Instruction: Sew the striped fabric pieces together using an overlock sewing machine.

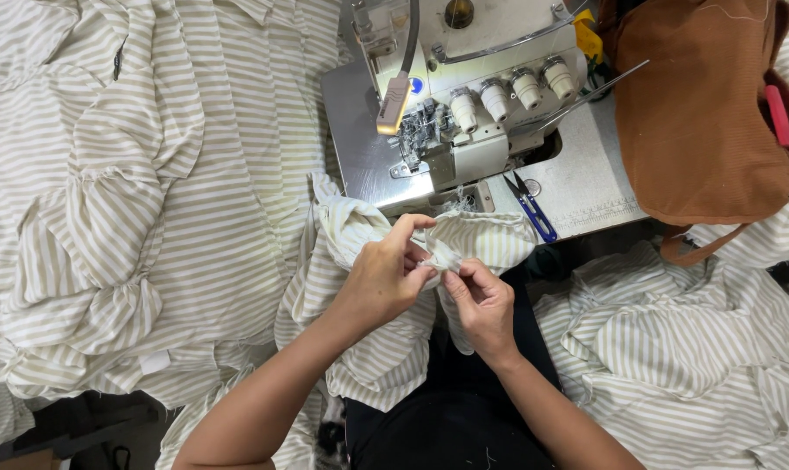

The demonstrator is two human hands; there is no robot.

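Both of your hands pinch one piece of striped cloth (464,239) at the front edge of the sewing table (586,187). Your left hand (386,278) closes thumb and forefinger on a folded edge of it, and your right hand (481,300) grips the same edge just beside, fingertips nearly touching. You hold the piece up close to the front of the machine, probably so the fold lines up before it goes under the needle.

One sewing machine (464,96) stands at the back of the table, with four pale knobs (509,91) in a row along its front. One pair of blue-handled snips (534,209) lies on the table to the right of the machine, within easy reach of your right hand. One brown bag (699,113) rests on the table's right edge.

Two heaps of the same striped cloth lie around you: a large pile (151,200) spread off the left edge, and a smaller pile (690,348) beyond the near right corner.
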